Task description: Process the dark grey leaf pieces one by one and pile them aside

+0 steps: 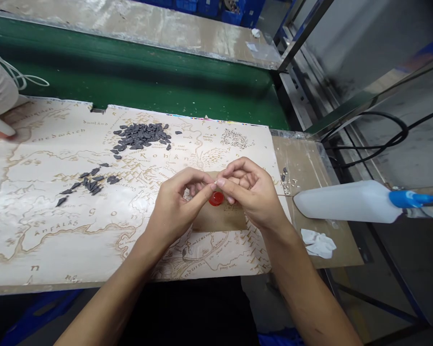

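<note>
My left hand (184,199) and my right hand (250,190) meet fingertip to fingertip over a brown cardboard piece (216,222). Both are closed in a pinch around a tiny pale piece (215,182), too small to name. Just below the fingertips sits a small round red cap-like dish (216,198), partly hidden by my fingers. Up and to the left of my hands lies a pile of dark grey leaf-shaped pieces (140,136). A looser group of similar dark pieces (92,185) is farther left. Beyond my right hand, many tiny bits (236,138) are scattered.
A map-printed sheet (75,250) covers the table. On the right lie a white bottle with a blue top (346,201), a crumpled white tissue (317,243) and small pieces (287,185). A white appliance (0,86) stands at left. Behind runs a green conveyor belt (147,67).
</note>
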Available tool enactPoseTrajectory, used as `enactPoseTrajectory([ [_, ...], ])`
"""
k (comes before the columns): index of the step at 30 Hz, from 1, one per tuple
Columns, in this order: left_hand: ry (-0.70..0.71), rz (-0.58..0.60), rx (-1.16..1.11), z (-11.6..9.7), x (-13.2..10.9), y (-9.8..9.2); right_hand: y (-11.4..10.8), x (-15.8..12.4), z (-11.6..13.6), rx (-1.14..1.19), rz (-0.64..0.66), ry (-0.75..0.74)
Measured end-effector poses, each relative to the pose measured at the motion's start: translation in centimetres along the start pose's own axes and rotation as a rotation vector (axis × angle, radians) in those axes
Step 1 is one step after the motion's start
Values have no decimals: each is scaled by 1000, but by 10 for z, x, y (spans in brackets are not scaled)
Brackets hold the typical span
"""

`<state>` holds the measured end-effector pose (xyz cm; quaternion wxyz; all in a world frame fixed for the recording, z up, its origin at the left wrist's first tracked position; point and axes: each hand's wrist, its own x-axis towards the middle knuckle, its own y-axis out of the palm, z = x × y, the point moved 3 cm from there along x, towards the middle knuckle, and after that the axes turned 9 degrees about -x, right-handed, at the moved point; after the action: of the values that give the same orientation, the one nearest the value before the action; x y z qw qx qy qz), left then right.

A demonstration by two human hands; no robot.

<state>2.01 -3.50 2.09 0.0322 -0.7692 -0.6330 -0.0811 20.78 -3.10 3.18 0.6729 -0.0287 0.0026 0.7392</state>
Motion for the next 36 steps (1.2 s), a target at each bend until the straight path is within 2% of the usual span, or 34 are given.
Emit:
enactPoseTrajectory([
  [3,-115,34,-140,1,1,-3,0,-3,3,-33,20,-38],
  [8,-320,175,-365,6,-1,-3,2,-12,9,-151,-3,-141],
  [13,-369,186,-384,12,-1,-1,2,-12,3,-140,-14,-131],
  [16,-266,138,-193,18,12,-11,-5,-9,-4,-162,-74,-149],
  [20,-40,-174,451,30,44,-46,-23,-12,-12,-314,-203,-181],
  [22,26,-269,659,37,60,-60,-28,-21,-13,-435,-212,-177],
  [25,37,-274,739,47,80,-70,-25,-38,-14,-629,-133,-173],
  [29,-14,-248,765,51,95,-73,-14,-52,-16,-780,-38,-224],
  [36,-135,-192,739,43,88,-84,-9,-47,-21,-862,-20,-243],
])
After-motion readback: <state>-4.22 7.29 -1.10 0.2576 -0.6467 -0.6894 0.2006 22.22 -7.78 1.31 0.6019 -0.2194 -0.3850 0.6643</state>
